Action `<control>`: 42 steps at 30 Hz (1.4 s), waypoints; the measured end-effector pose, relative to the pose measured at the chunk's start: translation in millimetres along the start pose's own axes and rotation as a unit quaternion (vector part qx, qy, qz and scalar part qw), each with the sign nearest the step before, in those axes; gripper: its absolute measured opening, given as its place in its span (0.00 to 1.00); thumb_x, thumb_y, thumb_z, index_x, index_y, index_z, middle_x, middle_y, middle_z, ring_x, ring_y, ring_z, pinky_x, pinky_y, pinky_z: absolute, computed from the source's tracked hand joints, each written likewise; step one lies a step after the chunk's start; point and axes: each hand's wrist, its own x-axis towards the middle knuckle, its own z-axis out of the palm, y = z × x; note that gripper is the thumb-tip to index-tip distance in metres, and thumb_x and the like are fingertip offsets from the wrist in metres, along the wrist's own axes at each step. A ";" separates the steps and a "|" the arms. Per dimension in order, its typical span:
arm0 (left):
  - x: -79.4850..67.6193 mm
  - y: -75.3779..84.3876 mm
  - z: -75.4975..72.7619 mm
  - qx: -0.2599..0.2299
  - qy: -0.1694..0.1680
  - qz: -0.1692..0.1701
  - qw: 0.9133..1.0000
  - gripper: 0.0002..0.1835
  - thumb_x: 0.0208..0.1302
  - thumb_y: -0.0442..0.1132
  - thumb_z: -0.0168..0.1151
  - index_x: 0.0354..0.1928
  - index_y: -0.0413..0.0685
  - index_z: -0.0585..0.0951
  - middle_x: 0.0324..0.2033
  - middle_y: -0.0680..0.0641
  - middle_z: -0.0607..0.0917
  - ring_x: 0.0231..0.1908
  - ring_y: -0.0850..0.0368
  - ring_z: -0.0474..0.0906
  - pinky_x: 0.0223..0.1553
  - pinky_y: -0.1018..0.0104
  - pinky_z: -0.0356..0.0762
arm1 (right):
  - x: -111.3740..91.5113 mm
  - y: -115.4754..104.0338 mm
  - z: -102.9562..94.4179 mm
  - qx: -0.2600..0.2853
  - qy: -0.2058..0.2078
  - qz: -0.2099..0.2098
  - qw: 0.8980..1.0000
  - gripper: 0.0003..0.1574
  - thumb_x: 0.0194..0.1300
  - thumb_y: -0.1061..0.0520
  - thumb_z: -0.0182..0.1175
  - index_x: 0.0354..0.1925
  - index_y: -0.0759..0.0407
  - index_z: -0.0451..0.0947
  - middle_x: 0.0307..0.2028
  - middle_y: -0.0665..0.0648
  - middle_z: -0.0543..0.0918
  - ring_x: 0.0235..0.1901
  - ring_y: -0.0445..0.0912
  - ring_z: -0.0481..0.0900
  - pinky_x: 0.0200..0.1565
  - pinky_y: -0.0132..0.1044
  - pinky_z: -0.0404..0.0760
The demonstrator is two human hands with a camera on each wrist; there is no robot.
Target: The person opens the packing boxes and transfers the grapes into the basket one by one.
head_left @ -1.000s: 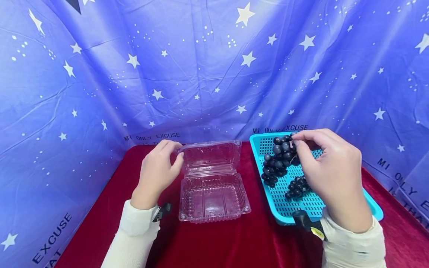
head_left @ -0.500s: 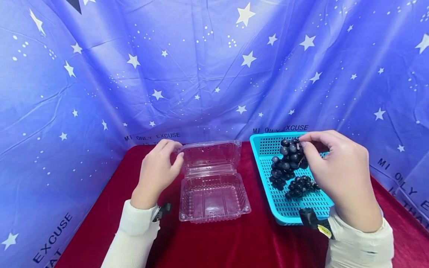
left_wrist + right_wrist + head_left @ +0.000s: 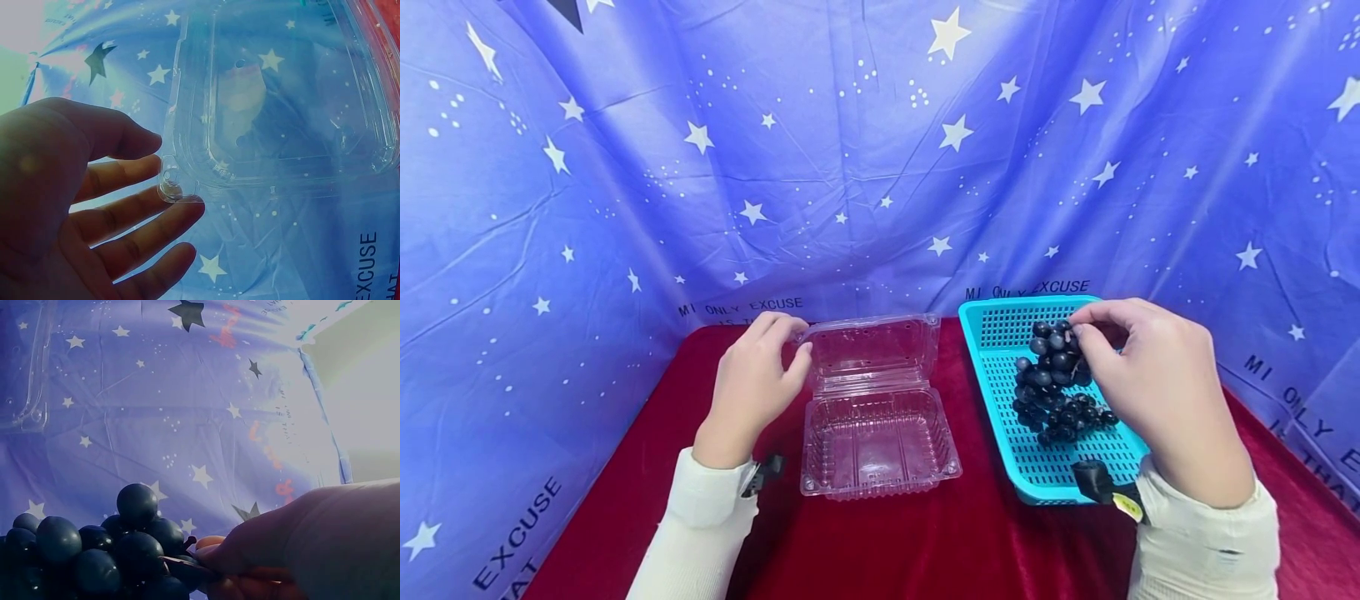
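In the head view, my right hand pinches a bunch of dark grapes by its stem, over the turquoise basket. The grapes fill the lower left of the right wrist view. A second, smaller cluster of dark grapes lies in the basket, partly overlapped by the held bunch. At the left, my left hand is at the raised lid of a clear plastic clamshell box. The left wrist view has its fingertips at the lid's corner, with the thumb apart from it.
Dark red cloth covers the table. Behind it and at both sides hangs a blue curtain with white stars. The clamshell's tray stands in the middle, left of the basket.
My right hand has moved right, then slightly down, bringing the grape bunch rightward and lower beside the smaller cluster. The left hand and the clamshell look unmoved.
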 end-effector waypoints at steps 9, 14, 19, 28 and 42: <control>0.1 0.4 0.5 0.001 0.001 0.004 1.000 0.10 0.63 0.39 0.67 0.45 0.47 0.86 0.44 0.49 0.85 0.33 0.53 0.81 0.30 0.53 0.81 | 1.4 8.1 -1.4 -0.019 -0.044 0.017 0.999 0.12 0.69 0.56 0.59 0.40 0.51 0.90 0.18 0.52 0.76 0.13 0.42 0.62 0.21 0.39 0.59; -0.3 0.1 0.4 -0.001 0.002 0.002 1.000 0.10 0.63 0.39 0.67 0.45 0.47 0.86 0.44 0.49 0.85 0.33 0.53 0.81 0.30 0.53 0.81 | 3.2 10.8 0.6 -0.024 -0.073 0.023 0.997 0.13 0.69 0.56 0.57 0.41 0.52 0.89 0.11 0.49 0.68 0.12 0.43 0.61 0.20 0.41 0.60; 0.0 -0.1 0.3 0.002 -0.002 0.000 1.000 0.10 0.63 0.40 0.66 0.46 0.48 0.86 0.44 0.49 0.85 0.32 0.54 0.80 0.30 0.53 0.81 | 5.1 15.6 4.8 -0.025 -0.090 0.024 0.995 0.13 0.69 0.56 0.58 0.41 0.54 0.89 0.10 0.48 0.67 0.13 0.43 0.62 0.22 0.41 0.60; -0.1 -0.7 0.7 0.003 0.000 0.004 1.000 0.11 0.63 0.40 0.66 0.47 0.47 0.86 0.44 0.48 0.85 0.32 0.54 0.80 0.30 0.53 0.81 | 7.0 20.4 11.0 -0.024 -0.121 0.030 0.992 0.13 0.71 0.55 0.58 0.42 0.54 0.89 0.10 0.48 0.68 0.14 0.45 0.63 0.22 0.40 0.61; 0.3 -1.6 -0.8 0.003 -0.009 0.000 1.000 0.11 0.63 0.40 0.66 0.47 0.47 0.86 0.44 0.48 0.86 0.32 0.53 0.80 0.30 0.53 0.81 | 10.2 28.0 23.4 -0.014 -0.156 0.038 0.987 0.12 0.71 0.55 0.58 0.43 0.56 0.89 0.18 0.48 0.80 0.17 0.46 0.69 0.25 0.40 0.66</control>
